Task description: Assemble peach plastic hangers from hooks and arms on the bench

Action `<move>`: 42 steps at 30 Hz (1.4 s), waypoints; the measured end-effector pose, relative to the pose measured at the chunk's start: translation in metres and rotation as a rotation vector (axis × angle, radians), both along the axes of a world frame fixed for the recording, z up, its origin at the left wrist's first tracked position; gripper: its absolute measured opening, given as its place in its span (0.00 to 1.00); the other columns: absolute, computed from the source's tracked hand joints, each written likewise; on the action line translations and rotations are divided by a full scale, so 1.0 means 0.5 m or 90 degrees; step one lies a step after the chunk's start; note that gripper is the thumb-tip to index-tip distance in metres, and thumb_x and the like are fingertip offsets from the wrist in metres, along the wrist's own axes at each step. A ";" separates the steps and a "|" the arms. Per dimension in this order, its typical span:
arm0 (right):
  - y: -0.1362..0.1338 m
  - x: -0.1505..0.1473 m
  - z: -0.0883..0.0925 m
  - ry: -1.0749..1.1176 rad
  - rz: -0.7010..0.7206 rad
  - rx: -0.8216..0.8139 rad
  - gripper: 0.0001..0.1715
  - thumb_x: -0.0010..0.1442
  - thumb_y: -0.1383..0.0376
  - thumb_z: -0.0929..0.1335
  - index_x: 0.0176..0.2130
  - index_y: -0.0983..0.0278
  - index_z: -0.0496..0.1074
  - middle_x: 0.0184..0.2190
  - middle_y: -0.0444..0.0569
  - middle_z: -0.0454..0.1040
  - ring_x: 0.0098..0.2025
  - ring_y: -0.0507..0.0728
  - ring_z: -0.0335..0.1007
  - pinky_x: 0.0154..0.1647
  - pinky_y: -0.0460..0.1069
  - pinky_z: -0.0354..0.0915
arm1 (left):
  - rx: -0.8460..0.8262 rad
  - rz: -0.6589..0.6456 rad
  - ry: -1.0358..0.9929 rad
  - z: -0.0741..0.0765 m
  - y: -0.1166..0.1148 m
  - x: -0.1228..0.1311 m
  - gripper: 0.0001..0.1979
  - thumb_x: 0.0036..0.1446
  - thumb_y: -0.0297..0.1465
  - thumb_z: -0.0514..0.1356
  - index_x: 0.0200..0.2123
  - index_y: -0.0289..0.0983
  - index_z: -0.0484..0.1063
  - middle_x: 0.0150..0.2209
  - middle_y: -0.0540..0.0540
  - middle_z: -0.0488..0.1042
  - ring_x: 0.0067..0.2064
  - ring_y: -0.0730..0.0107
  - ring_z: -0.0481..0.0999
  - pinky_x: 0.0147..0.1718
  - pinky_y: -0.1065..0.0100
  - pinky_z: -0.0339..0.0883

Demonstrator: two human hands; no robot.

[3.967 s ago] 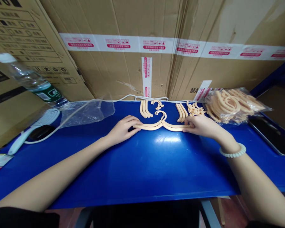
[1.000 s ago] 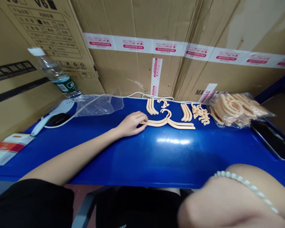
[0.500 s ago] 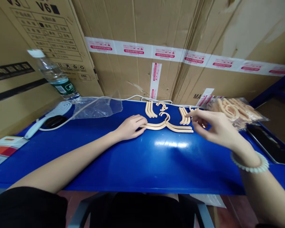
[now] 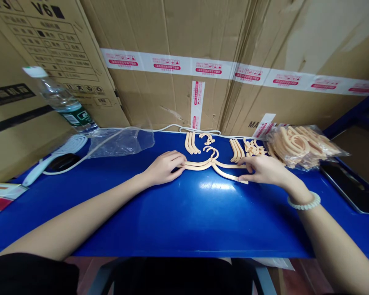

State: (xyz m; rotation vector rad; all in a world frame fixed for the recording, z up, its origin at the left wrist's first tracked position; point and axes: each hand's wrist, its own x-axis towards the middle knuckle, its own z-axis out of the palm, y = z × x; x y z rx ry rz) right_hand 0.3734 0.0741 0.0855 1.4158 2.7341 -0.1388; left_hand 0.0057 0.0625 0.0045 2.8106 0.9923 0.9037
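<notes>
A peach plastic hanger (image 4: 212,163) made of curved pieces lies flat on the blue table (image 4: 178,209). My left hand (image 4: 164,167) rests with curled fingers on the hanger's left arm end. My right hand (image 4: 263,170) pinches the right arm ends, where one arm piece is swung out toward me and apart from the other. Behind the hanger lie two small stacks of curved arm pieces (image 4: 190,143) (image 4: 237,149), a loose hook (image 4: 206,138) and a pile of small clips (image 4: 252,147).
A clear bag of more peach parts (image 4: 301,145) lies at the right, a dark tablet (image 4: 353,186) beyond it. At the left are an empty plastic bag (image 4: 119,141), a water bottle (image 4: 60,100), a white brush (image 4: 53,157) and a card (image 4: 1,194). Cardboard boxes (image 4: 203,61) wall the back.
My right hand came up from below the table edge, reached over the hanger's right end and now grips it; one right arm piece has swung toward me. The left hand stayed put.
</notes>
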 end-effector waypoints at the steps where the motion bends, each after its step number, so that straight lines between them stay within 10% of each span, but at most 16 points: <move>1: -0.001 0.000 -0.001 -0.005 -0.006 0.002 0.25 0.57 0.50 0.73 0.48 0.62 0.77 0.27 0.44 0.77 0.24 0.55 0.71 0.26 0.48 0.54 | 0.003 0.000 0.002 -0.001 0.000 0.000 0.04 0.66 0.28 0.55 0.37 0.37 0.69 0.42 0.41 0.78 0.44 0.59 0.77 0.44 0.58 0.70; 25: 0.026 0.003 -0.054 0.074 -0.034 0.081 0.16 0.62 0.65 0.68 0.49 0.65 0.78 0.30 0.49 0.81 0.27 0.57 0.75 0.31 0.48 0.66 | 0.025 0.020 0.029 -0.002 0.013 -0.016 0.04 0.66 0.28 0.56 0.37 0.37 0.69 0.42 0.42 0.79 0.44 0.60 0.78 0.44 0.59 0.68; 42: 0.012 0.038 -0.016 0.038 -0.110 0.137 0.08 0.64 0.60 0.66 0.40 0.60 0.73 0.29 0.46 0.78 0.29 0.57 0.73 0.28 0.48 0.58 | 0.034 0.040 -0.114 -0.004 0.015 -0.016 0.04 0.65 0.28 0.57 0.42 0.36 0.72 0.43 0.40 0.79 0.47 0.57 0.77 0.48 0.56 0.72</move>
